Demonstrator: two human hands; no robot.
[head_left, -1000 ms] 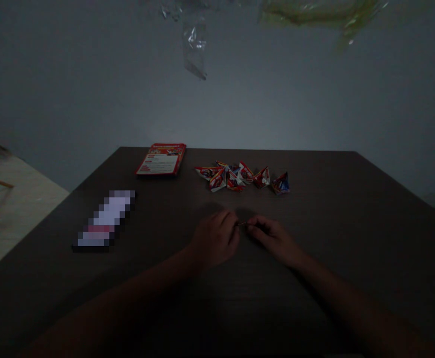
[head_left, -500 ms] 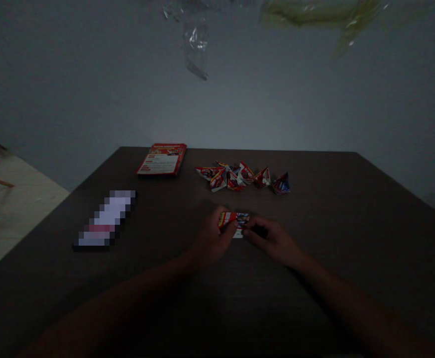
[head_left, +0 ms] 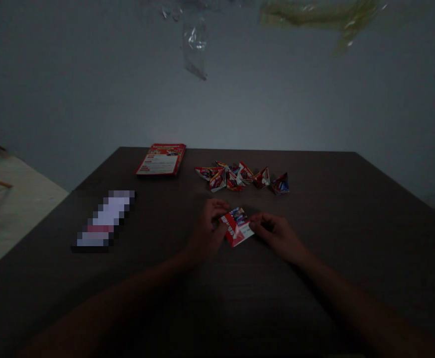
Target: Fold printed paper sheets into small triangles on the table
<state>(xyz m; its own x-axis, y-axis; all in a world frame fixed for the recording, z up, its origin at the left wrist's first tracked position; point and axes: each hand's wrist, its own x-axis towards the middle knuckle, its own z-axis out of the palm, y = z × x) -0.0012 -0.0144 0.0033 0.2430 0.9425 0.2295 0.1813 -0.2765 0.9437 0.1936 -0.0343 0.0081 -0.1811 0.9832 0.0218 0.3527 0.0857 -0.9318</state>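
Note:
In front of me is a small folded paper (head_left: pixel 237 229), printed red and white with a dark picture. It is turned at a slant above the table. My right hand (head_left: pixel 278 234) pinches its right corner between thumb and fingers. At the paper's left edge, my left hand (head_left: pixel 209 227) has its thumb on the near side and curled fingers on the far side. Beyond the hands lies a group of folded paper pieces (head_left: pixel 236 175) in the same red, white and blue print. A blue-and-red folded piece (head_left: pixel 280 184) sits at their right end.
A stack of red-and-white printed sheets (head_left: pixel 161 161) lies at the back left of the dark wooden table (head_left: pixel 333 199). Nearer on the left is a phone (head_left: pixel 103 221) with a blurred screen. Behind the table rises a wall (head_left: pixel 270 99) with clear and yellow tape on it.
The folded paper has turned from lying square to a slant, and more of its face shows. My left fingers have lifted and parted from the thumb; my right hand has shifted slightly right.

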